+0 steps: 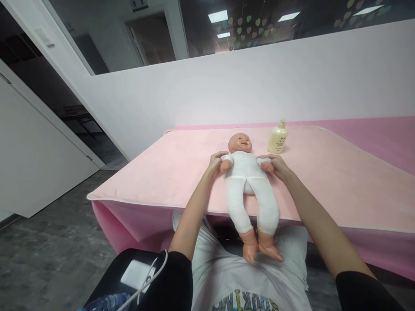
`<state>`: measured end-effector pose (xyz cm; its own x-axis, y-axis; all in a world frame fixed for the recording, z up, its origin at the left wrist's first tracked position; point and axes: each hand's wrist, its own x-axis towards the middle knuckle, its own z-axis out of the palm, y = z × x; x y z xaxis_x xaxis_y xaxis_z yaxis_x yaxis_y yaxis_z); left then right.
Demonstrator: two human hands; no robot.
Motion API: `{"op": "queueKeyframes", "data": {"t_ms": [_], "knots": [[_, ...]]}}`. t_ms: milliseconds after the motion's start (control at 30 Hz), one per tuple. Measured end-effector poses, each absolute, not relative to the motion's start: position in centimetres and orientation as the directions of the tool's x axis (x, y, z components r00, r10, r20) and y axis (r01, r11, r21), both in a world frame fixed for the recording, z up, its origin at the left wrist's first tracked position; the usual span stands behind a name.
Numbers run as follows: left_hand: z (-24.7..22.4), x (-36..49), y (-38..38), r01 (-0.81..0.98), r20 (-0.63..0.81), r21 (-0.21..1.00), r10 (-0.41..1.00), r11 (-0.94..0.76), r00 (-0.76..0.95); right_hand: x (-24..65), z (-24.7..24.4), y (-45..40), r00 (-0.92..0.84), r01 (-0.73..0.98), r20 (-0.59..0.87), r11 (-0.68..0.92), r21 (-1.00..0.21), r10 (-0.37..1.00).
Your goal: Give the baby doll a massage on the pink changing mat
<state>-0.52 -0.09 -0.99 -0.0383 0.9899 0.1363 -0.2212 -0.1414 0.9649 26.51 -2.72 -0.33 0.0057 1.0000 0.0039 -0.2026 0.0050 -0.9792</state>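
A baby doll (244, 166) with a white cloth body lies on its back on the pink mat (162, 168). Its head points to the wall and its feet hang over the near edge, above my lap. At the doll's arm on the left, my left hand (217, 161) is closed, with the fingertips around the sleeve. My right hand (278, 165) grips the other arm in the same way, thumb partly hidden. Just beyond that hand a pale yellow pump bottle (278, 137) stands upright on the mat.
A white wall (227, 90) with a window above it rises behind the table. Pink cloth (136, 224) hangs down the front. On the left are a white door (42, 142) and grey floor. A white device (138, 274) with a cable lies beside my left elbow.
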Motion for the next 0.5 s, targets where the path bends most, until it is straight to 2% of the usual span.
{"op": "queueKeyframes", "data": {"t_ms": [100, 167, 267, 400, 500], "knots": [[-1.08, -0.14, -0.20, -0.325, 0.165, 0.936, 0.983, -0.132, 0.079, 26.42, -0.67, -2.60, -0.036, -0.180, 0.051, 0.043, -0.983, 0.998], [-1.10, -0.09, -0.18, -0.338, 0.191, 0.929, 0.977, -0.149, 0.093, 26.28, -0.72, -2.53, -0.026, -0.153, 0.057, 0.052, -0.987, 0.998], [-1.24, -0.22, 0.02, -0.240, 0.204, 0.951, 0.979, -0.193, 0.020, 25.93, -0.49, -2.65, 0.017, -0.120, 0.045, 0.047, -0.992, 0.999], [-1.67, -0.51, 0.26, -0.021, 0.315, 0.948, 0.948, -0.316, -0.042, 25.57, -0.13, -2.93, 0.084, -0.051, 0.025, 0.029, -0.998, 0.996], [-1.90, -0.87, 0.29, 0.030, 0.287, 0.958, 0.955, -0.285, -0.074, 25.53, -0.23, -2.82, 0.119, -0.010, 0.004, 0.005, -1.000, 0.993]]}}
